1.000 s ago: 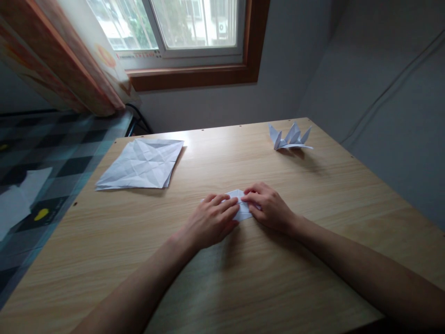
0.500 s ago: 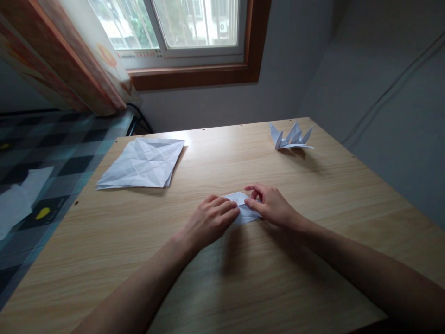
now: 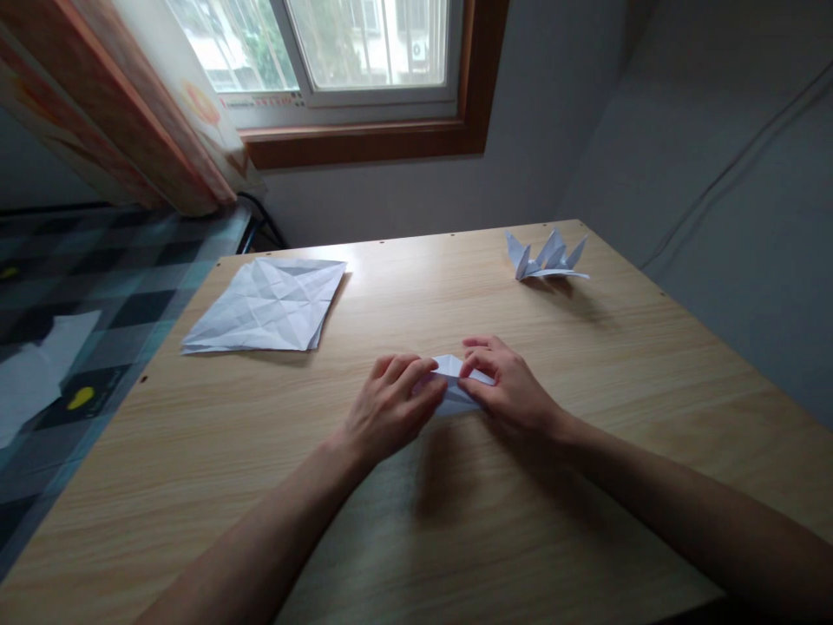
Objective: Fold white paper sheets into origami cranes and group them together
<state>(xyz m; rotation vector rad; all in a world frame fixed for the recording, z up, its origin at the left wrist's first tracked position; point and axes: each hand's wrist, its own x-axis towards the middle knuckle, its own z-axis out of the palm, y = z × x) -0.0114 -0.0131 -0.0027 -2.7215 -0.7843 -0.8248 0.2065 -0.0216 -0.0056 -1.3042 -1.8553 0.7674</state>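
Note:
A small piece of folded white paper (image 3: 457, 399) is held between my two hands, near the middle of the wooden table (image 3: 390, 538). My left hand (image 3: 396, 404) pinches its left side, thumb toward me and fingers on the far side. On the right, my right hand (image 3: 508, 382) pinches the paper between thumb and forefinger, with its other fingers curled behind. A flap stands slightly raised between the hands. The fingers hide both side edges of the paper.
Creased white paper sheets (image 3: 273, 304) lie stacked at the back left of the table. A folded white paper figure with upright points (image 3: 550, 259) stands at the back right. Left of the table, white paper (image 3: 32, 382) rests on a checked cloth (image 3: 130, 295).
Both hands have shifted their grip, with the right fingers reaching further over the paper. The paper's middle flap has lifted a little between the thumbs.

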